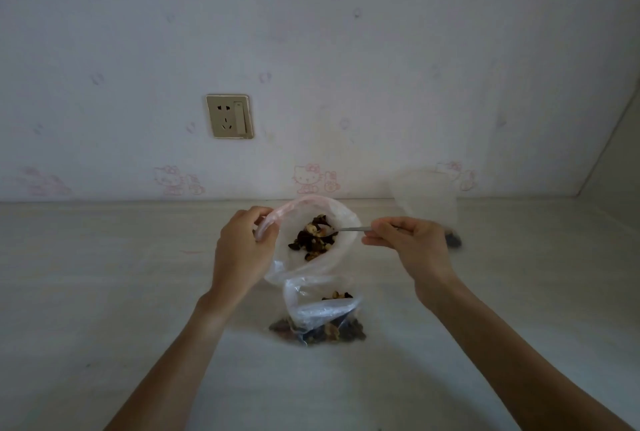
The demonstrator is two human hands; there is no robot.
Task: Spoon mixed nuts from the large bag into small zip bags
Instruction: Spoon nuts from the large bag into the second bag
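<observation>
Clear, crinkled plastic makes up three bags on the pale, faintly grained table [104, 274]. One bag [341, 257] with a pink zip rim is propped open near the middle of the table, its mouth pulled into a wide round opening that shows a dark and tan heap of mixed nuts [313, 240] inside. The left hand [242, 250] grips the pink rim on its left side, fingers and thumb curled round the folded edge. The right hand [410, 243] pinches the thin metal handle of one spoon [341, 230], whose bowl reaches in over the right rim and lies among the nuts. A second bag [320, 312], just in front of the first and nearer the person, slumps on the table with its shiny upper part crumpled over; more nuts [346, 332] fill its bottom, and its top touches or overlaps the first bag's lower edge. A third bag [427, 195], blurred and almost colourless, stands behind the right hand near the wall, with a small dark clump [453, 240] at its foot; the hand hides part of it, and what the clump is cannot be told. Behind the table rises a wall [346, 49] papered in white with faded pink cartoon cats, and one beige socket plate [229, 116] with a switch is set into it on the left.
</observation>
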